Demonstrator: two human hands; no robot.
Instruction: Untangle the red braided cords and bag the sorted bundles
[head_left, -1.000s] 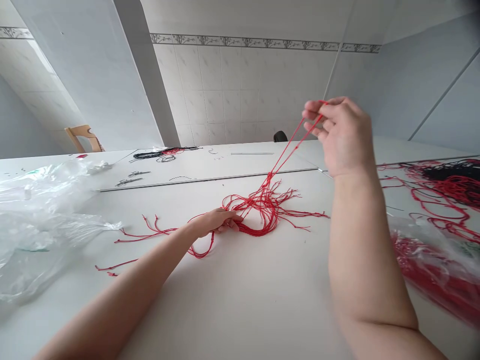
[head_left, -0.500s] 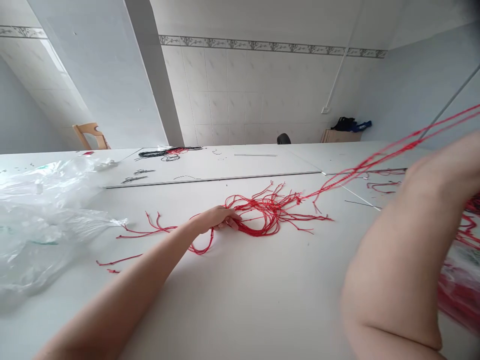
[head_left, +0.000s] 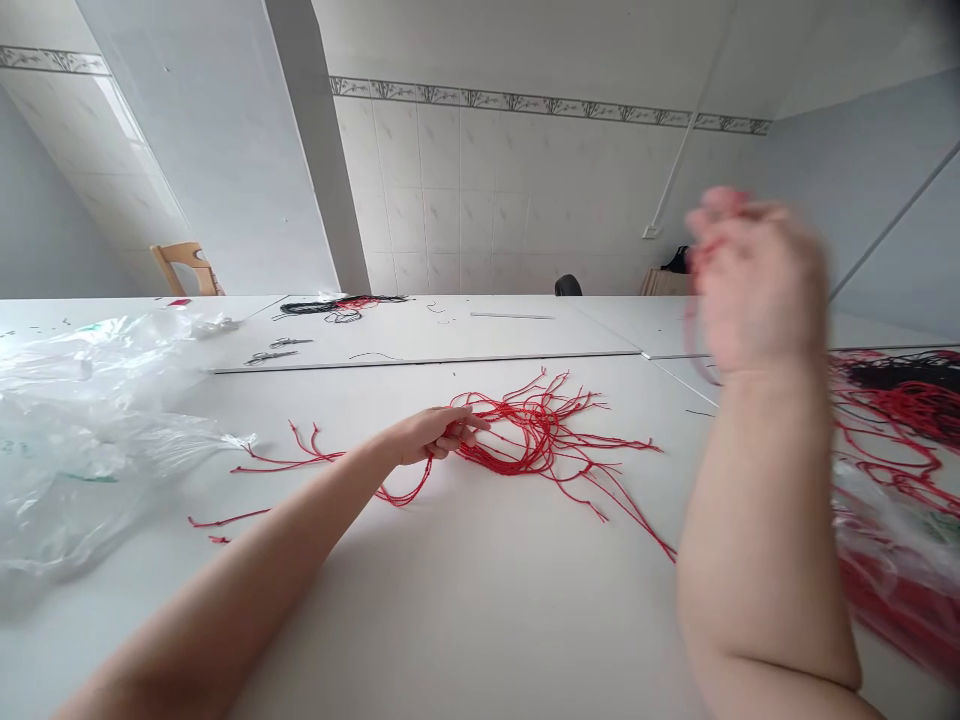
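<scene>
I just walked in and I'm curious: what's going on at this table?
A person's left hand holds a bundle of red cords on the white table, loose ends fanned out beside it. The right hand is raised and blurred, with a red strand at it. Clear plastic lies to the left.

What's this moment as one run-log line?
left hand: holding thin red cord bundle; right hand: raised, blurred, with red strand; surface: white tabletop
</scene>
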